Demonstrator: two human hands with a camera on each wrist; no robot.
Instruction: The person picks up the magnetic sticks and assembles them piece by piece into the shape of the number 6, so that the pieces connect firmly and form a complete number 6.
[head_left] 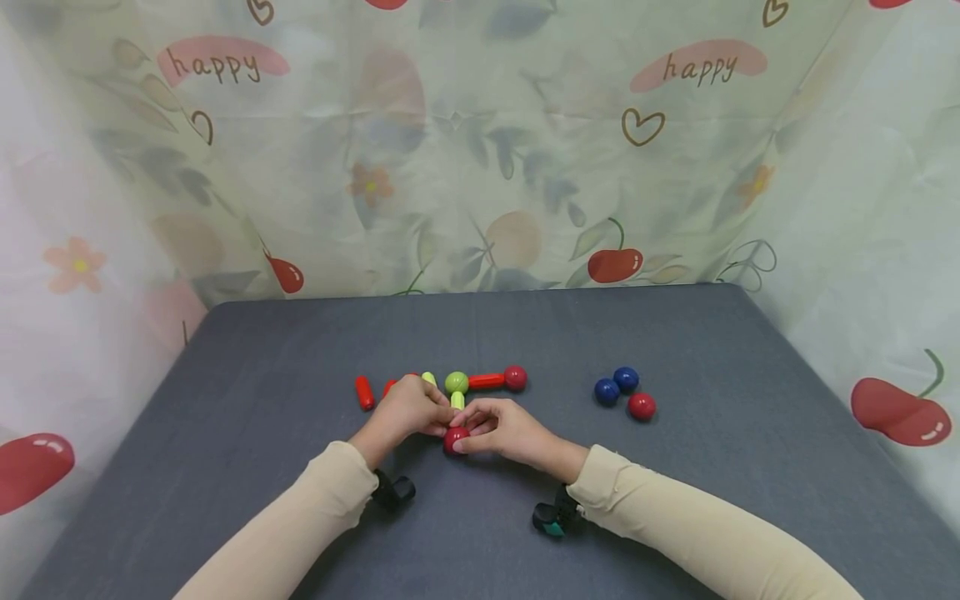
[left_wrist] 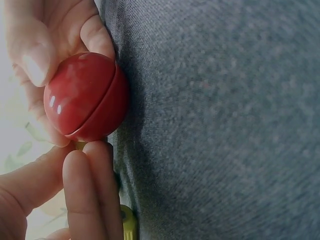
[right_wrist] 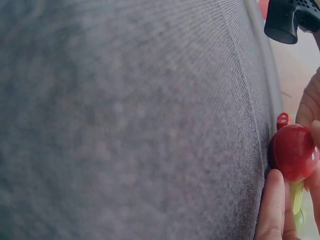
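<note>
Thumb and fingers of my right hand [head_left: 513, 431] hold a glossy red ball [head_left: 454, 441] low over the table; a seam line runs round it in the left wrist view. My left hand [head_left: 407, 408] pinches a short yellow-green rod [head_left: 457, 401] just beside that ball, its fingertips covering part of the rod. At its far end the rod meets a green ball [head_left: 456, 382]. From there a red rod [head_left: 487, 381] leads right to another red ball [head_left: 515, 377]. Behind the left hand, a second yellow-green rod [head_left: 429, 378] and red pieces [head_left: 389, 387] are partly hidden.
A loose red rod [head_left: 364, 392] lies left of the left hand. Two blue balls [head_left: 607, 392] and a red ball [head_left: 641, 407] sit together on the right. The grey cloth-covered table [head_left: 300, 350] ends at a printed curtain [head_left: 465, 167] behind and on both sides.
</note>
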